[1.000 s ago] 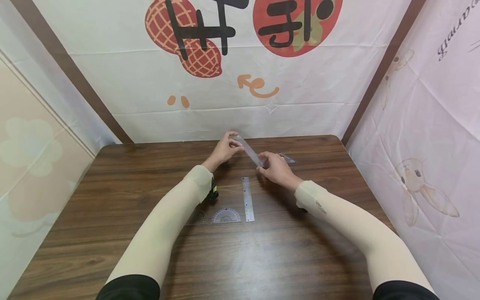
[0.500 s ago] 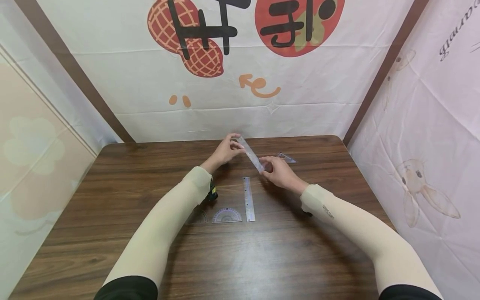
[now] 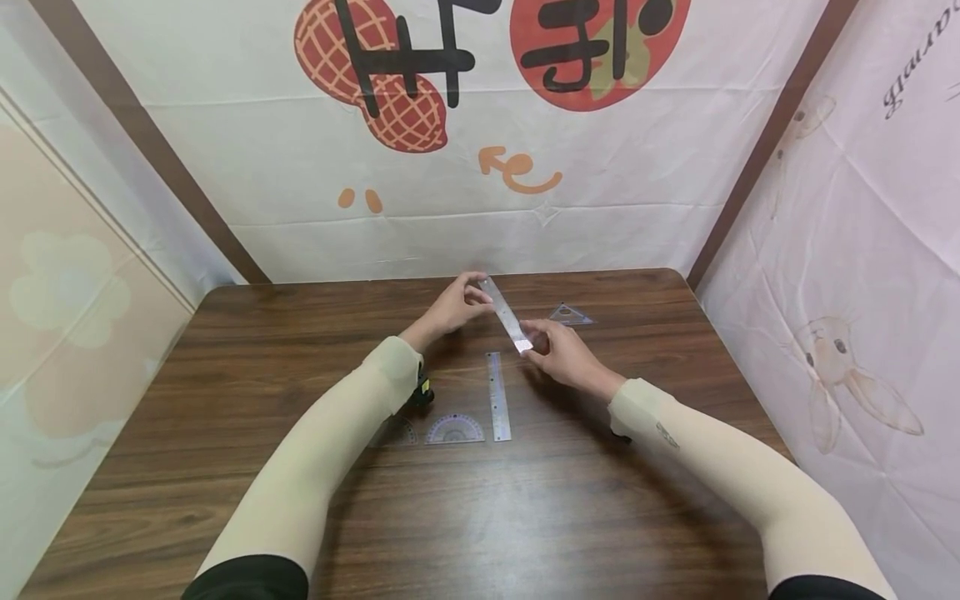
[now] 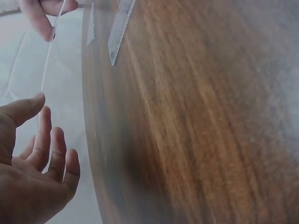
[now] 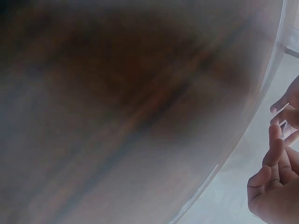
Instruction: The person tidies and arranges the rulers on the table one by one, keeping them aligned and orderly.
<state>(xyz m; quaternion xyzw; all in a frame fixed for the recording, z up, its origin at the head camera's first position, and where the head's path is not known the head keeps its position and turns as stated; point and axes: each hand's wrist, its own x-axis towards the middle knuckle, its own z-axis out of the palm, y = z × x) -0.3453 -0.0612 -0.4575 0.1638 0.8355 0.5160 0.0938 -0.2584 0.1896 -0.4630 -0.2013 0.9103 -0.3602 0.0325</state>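
Observation:
Between my two hands a clear plastic ruler is held up slantwise near the back of the table. My left hand pinches its far upper end; in the left wrist view the ruler shows edge-on as a thin pale line between thumb and fingertips. The near lower end, bright with glare, is pinched by my right hand. A second clear ruler lies flat on the table below the hands. Left of it rests a clear protractor, and another faint protractor is partly covered by my left forearm.
A clear set square lies behind my right hand. The brown wood-grain table has its back edge against a printed white cloth wall. More printed cloth hangs along the right side.
Both hands have brought the ruler slightly nearer and to the right, and it now stands a little steeper in view. More of the set square shows behind the right hand.

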